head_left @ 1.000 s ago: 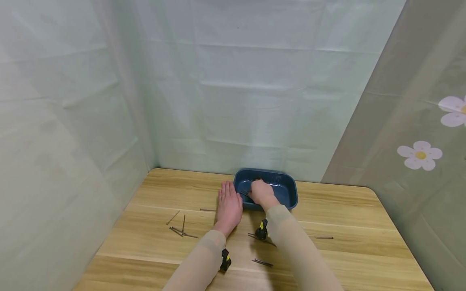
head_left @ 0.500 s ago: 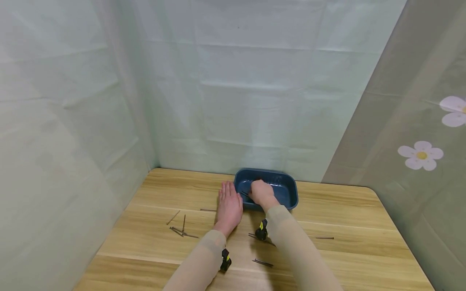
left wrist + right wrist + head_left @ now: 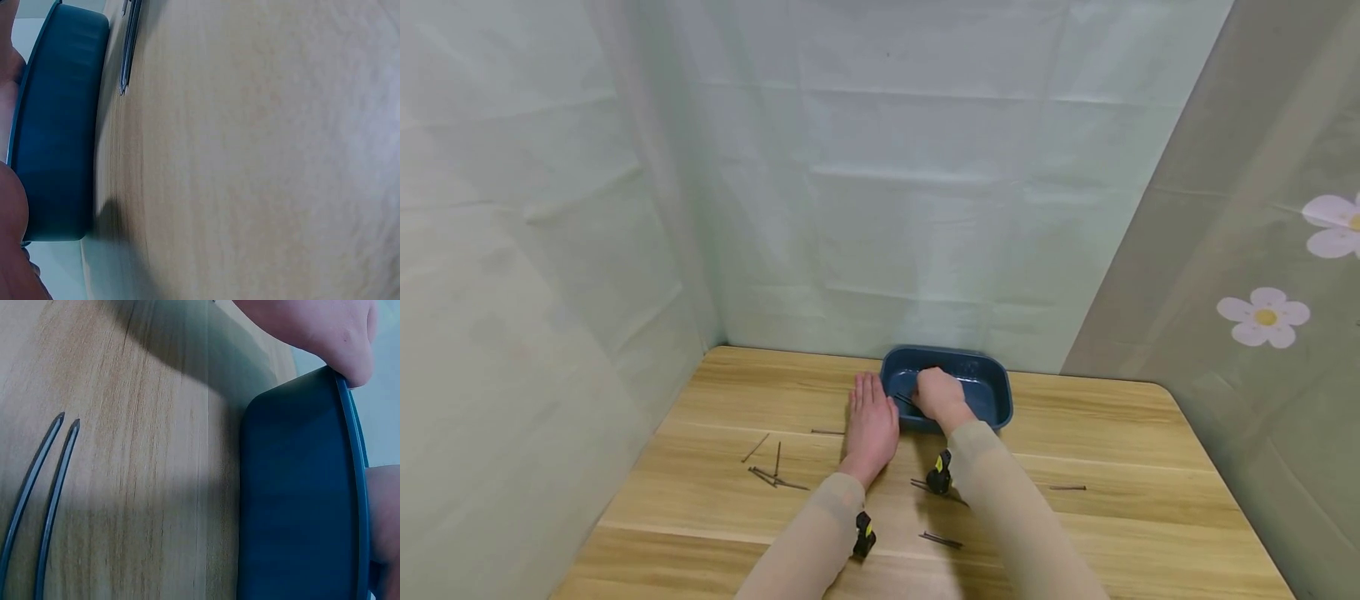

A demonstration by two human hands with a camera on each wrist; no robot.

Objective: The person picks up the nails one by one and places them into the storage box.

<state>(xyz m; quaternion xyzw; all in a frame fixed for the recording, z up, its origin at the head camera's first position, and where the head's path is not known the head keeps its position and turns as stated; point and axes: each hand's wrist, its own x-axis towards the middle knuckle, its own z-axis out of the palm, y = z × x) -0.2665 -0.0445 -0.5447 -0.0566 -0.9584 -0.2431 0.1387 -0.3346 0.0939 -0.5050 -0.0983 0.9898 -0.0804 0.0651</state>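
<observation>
At the table's far edge, both hands meet the blue tray (image 3: 992, 398).
Right hand (image 3: 938, 394) curls inside over dark nails (image 3: 904, 401), grip unclear; left hand (image 3: 871, 421) lies flat beside it; a careless lift could spill nails.

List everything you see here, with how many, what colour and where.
Tub: one, dark blue, far middle of the table, near the backdrop.
Nails: roughly a dozen, dark metal, scattered on the table left, right and near the tub; exact count unclear.
Table: one, light wood.
Backdrop: pale green cloth, with white flowers on the right.
Left hand: flat on the table, against the tub's left side.
Right hand: inside the tub, fingers curled; what it holds is unclear.
</observation>
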